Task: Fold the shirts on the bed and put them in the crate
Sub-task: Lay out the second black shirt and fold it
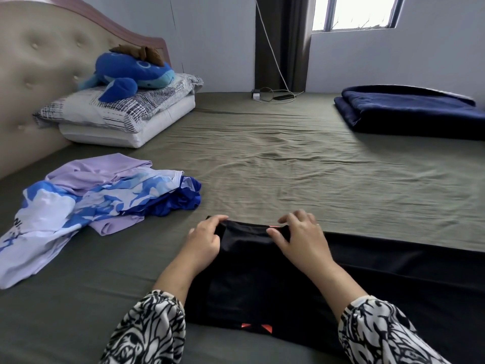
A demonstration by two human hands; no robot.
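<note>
Both hands pinch the far edge of a black shirt (252,279): the left hand (206,239) has its fingers curled over the left corner, thumb underneath, and the right hand (299,239) grips the edge near a small red tag, thumb on the cloth and the other fingers narrowly spread and bent above it. Two patterned black-and-white sleeves (147,329) frame the shirt, which lies flat on the bed (288,164) at its near edge, one orange mark showing at its near hem; more black cloth runs off to the right. Left of the hands, well apart from them, sits one loose heap of unfolded shirts (86,203); I can count a lilac one, a white-and-blue one and a dark blue one. Beyond the hands the olive sheet spreads wide and wrinkled up to the far wall. At far left, two stacked pillows (118,116) lean by the padded headboard (34,61), with one blue plush toy (131,74) on top. At far right lies one folded navy blanket (409,111). One phone (284,97) with its charger cable rests at the far edge under the window (354,11).
</note>
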